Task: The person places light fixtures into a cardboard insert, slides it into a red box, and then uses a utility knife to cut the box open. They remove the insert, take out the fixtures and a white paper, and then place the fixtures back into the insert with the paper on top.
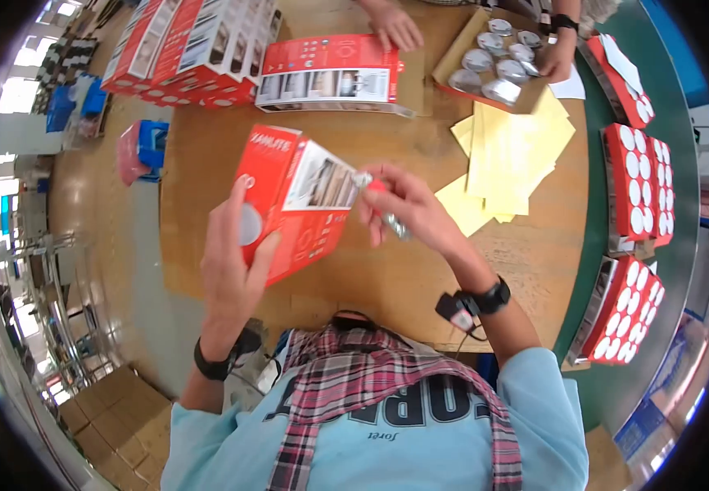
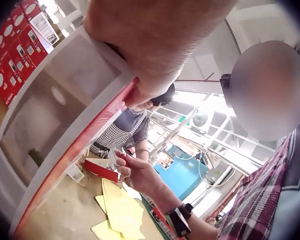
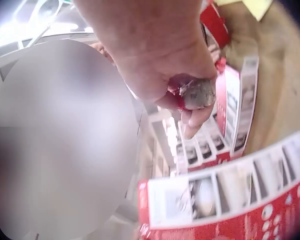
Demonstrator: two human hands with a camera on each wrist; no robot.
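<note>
A red and white carton (image 1: 309, 237) with printed pictures on its side is tilted over the table, gripped by my left hand (image 1: 230, 250) at its near left edge. In the left wrist view, its pictured side (image 2: 60, 85) fills much of the left. My right hand (image 1: 416, 209) holds a small red and silver tool (image 1: 377, 187), with its silver tip right at the carton's right edge. The right wrist view shows a rounded grey end (image 3: 199, 94) of this tool poking out of the fist; I cannot tell its exact kind.
Across the wooden table (image 1: 404, 278), another person's hand (image 1: 395, 31) rests on a second red carton (image 1: 330, 69); their other hand is at an open box (image 1: 446, 69) of round silver pieces. Yellow sheets (image 1: 506, 155) lie right. Stacked cartons (image 1: 199, 49) stand back left; red boxes (image 1: 637, 184) line the right.
</note>
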